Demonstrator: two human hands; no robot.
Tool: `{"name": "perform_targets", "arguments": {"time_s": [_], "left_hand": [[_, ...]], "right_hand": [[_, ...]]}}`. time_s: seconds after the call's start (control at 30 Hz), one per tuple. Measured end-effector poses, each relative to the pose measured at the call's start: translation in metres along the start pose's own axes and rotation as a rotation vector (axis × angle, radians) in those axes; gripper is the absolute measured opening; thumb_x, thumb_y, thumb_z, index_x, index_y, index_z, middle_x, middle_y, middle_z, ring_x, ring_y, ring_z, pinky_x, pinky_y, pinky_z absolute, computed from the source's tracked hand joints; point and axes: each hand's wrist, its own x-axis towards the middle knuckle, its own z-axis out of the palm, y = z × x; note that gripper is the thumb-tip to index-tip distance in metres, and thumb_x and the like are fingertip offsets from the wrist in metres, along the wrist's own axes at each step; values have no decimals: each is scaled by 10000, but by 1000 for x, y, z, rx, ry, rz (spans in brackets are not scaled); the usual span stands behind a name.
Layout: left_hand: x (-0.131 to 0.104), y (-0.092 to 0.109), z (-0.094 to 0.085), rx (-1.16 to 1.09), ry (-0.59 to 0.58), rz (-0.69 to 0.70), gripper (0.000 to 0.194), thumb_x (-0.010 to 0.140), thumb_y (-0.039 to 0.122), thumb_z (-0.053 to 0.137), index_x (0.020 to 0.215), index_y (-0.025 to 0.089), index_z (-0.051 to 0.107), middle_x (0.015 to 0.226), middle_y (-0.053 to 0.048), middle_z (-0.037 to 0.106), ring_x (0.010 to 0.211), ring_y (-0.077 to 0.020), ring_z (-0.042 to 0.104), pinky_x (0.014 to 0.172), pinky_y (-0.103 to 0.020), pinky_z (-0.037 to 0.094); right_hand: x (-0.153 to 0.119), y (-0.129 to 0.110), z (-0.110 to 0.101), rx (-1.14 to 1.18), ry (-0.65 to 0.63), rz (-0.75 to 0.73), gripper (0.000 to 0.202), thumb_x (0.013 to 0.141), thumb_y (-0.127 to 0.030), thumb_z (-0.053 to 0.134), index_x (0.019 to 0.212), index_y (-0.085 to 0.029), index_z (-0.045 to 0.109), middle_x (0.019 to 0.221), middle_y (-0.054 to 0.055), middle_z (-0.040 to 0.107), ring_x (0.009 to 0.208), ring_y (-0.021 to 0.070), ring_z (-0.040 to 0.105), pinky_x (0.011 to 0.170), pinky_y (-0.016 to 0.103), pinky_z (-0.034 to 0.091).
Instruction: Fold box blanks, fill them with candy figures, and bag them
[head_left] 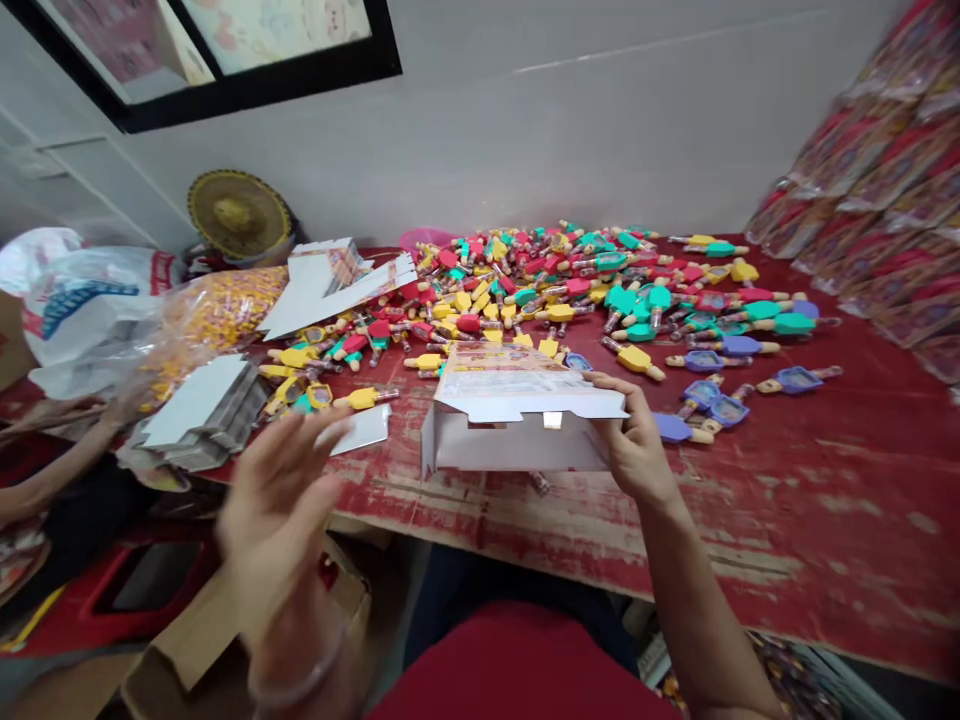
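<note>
My right hand (637,450) grips the right end of a thin cardboard box (517,445), thumb and fingers on its edge. The box stands open toward me, showing its white inside and notched flaps; printing covers its upper face. My left hand (281,530), smeared by motion, is off to the left of the box, fingers apart and nothing in them. Behind the box spreads a pile of small plastic candy toys (480,300) in yellow, red and green with clear tubes. Several purple toys (739,345) lie to the right.
Stacked flat cartons (199,415) and more folded cartons (319,285) are on the red table (817,510). A bag of yellow pieces (240,305) is at left, near another person's arm (67,465). Wrapped packs (885,190) rise at right; a cardboard carton (202,625) sits below.
</note>
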Motion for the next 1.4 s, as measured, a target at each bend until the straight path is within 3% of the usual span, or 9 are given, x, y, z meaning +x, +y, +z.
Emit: {"name": "perform_targets", "arguments": {"time_s": [0.1, 0.13, 0.3, 0.57, 0.77, 0.9, 1.0, 1.13, 1.4], "left_hand": [[33, -34, 34, -89, -388, -83, 974, 577, 642, 906, 1433, 335, 556, 1580, -86, 491, 1493, -388, 408, 1219, -553, 388], [38, -43, 51, -104, -420, -121, 933, 616, 635, 889, 1417, 295, 553, 1575, -128, 485, 1488, -380, 418, 1218, -546, 383], [31, -58, 104, -93, -191, -89, 465, 816, 433, 782, 1172, 212, 579, 1540, -184, 498, 1474, -321, 446, 1210, -514, 364], [20, -59, 101, -77, -113, -37, 352, 853, 293, 701, 1161, 207, 557, 1505, -188, 532, 1436, -284, 498, 1175, -473, 411], [14, -63, 107, -4, -111, -2, 364, 900, 289, 668, 1229, 215, 531, 1503, -173, 537, 1454, -276, 480, 1168, -457, 431], [9, -66, 108, 22, -87, 32, 381, 939, 349, 655, 1266, 213, 512, 1527, -187, 511, 1443, -276, 496, 1176, -453, 423], [11, -63, 106, -11, -55, 33, 401, 928, 390, 682, 1239, 204, 509, 1513, -195, 517, 1422, -277, 515, 1182, -452, 412], [18, -52, 100, -18, -159, 0, 575, 843, 390, 782, 1299, 214, 479, 1474, -175, 543, 1416, -280, 512, 1170, -447, 428], [15, -50, 105, 46, -89, 78, 468, 876, 319, 748, 1244, 217, 478, 1465, -183, 539, 1370, -280, 560, 1140, -445, 452]], "right_hand": [[-5, -7, 13, -72, -5, -52, 370, 965, -510, 602, 1220, -249, 540, 1421, 129, 585, 1361, 265, 538, 1168, 473, 416], [-8, -9, 17, -103, 13, -54, 348, 975, -479, 584, 1228, -246, 533, 1415, 128, 587, 1360, 263, 537, 1169, 477, 414], [-18, -12, 24, -258, 114, -80, 310, 960, -328, 537, 1255, -235, 518, 1386, 134, 601, 1325, 265, 564, 1134, 480, 450], [-13, -21, 7, -299, -103, -95, 632, 891, -439, 703, 1431, -236, 445, 1492, 134, 510, 1384, 285, 501, 1159, 459, 431], [-20, -16, 19, -413, 134, -44, 642, 884, -437, 697, 1440, -234, 451, 1390, 158, 600, 1128, 323, 654, 967, 509, 543], [-19, -24, 14, -424, 90, -66, 641, 894, -504, 689, 1440, -248, 472, 1456, 146, 565, 1223, 335, 621, 1015, 502, 521], [-18, -38, 0, -340, -70, -60, 641, 961, -677, 522, 1456, -272, 484, 1509, 120, 535, 1333, 329, 558, 1088, 490, 478], [-22, -54, -14, -250, -73, -39, 792, 948, -834, 151, 1370, -306, 565, 1505, 90, 548, 1365, 321, 539, 1047, 457, 509], [-24, -70, -5, -385, -40, -50, 812, 895, -887, 203, 1254, -262, 578, 1427, 133, 591, 1292, 345, 573, 1033, 478, 493]]}}
